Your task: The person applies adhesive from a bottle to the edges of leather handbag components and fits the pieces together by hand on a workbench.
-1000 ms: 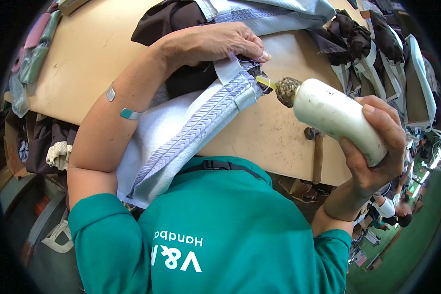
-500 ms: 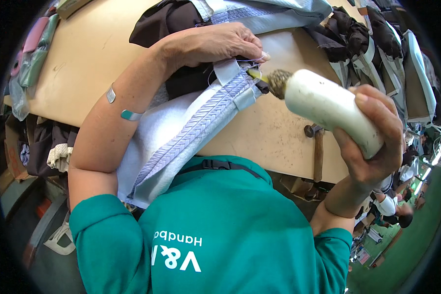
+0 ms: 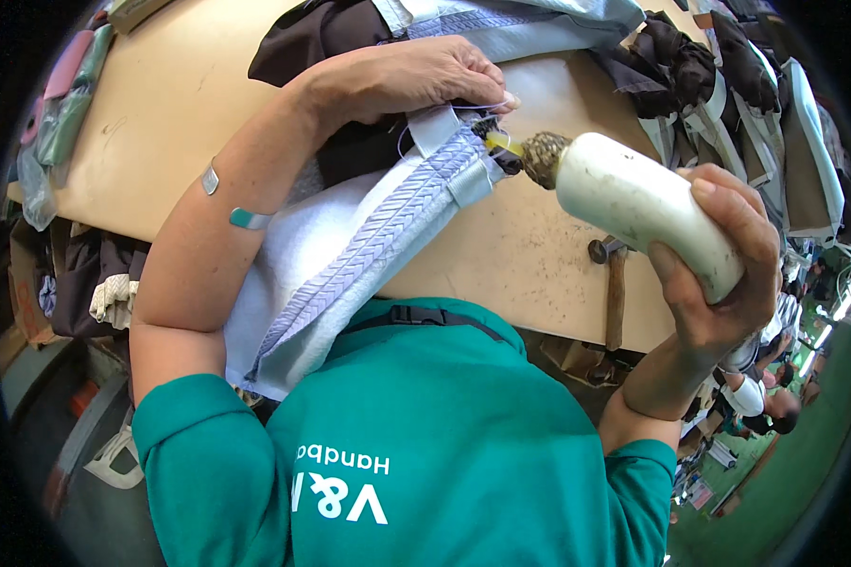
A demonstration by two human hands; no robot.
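My left hand (image 3: 449, 80) pinches the end of a pale lilac fabric piece (image 3: 369, 227) with a braided band, loose threads and dark cloth (image 3: 355, 156) at its tip. My right hand (image 3: 728, 241) grips a white squeeze bottle (image 3: 638, 194), tilted leftward. The bottle has a crusted, speckled neck (image 3: 544, 156) and a yellow nozzle (image 3: 501, 144), which points into the dark end of the fabric beside my left hand; whether it touches cannot be told.
A hammer (image 3: 615, 293) lies on the tan table (image 3: 142, 151). More brown and pale fabric pieces (image 3: 738, 113) are piled at right and back, with pink and green rolls (image 3: 66, 71) at far left. A co-worker (image 3: 756, 402) is at far right.
My right hand has moved the bottle slightly up and left, bringing its nozzle closer into the fabric's end. My left hand stays nearly in place, lifted very slightly.
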